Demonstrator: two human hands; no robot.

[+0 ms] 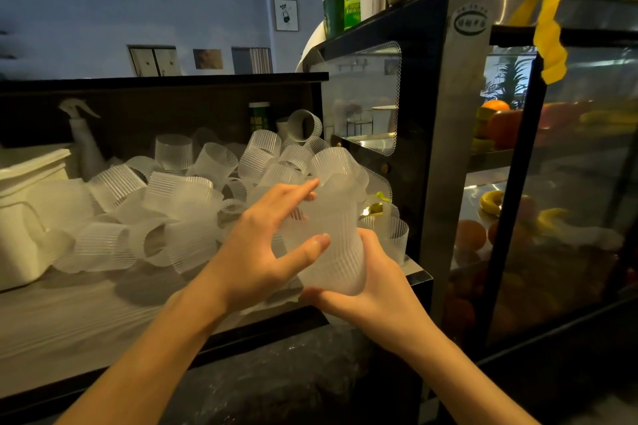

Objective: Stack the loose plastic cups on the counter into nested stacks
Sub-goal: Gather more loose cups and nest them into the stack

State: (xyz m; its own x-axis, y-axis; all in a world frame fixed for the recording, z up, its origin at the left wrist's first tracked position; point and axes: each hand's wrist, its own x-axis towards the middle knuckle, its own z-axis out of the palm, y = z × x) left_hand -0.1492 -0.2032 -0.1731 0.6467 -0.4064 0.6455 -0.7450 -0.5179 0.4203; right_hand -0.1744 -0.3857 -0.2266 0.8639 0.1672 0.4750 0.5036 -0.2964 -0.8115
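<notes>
Two bare forearms, no sleeves, left hand (255,252), right hand (373,293)

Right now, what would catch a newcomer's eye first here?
Two hands at the centre hold a nested stack of cups: the right hand grips its base, the left hand curls round its side. Behind them a heap of loose cups covers the counter. On the right, a glass case holds fruit.
</notes>
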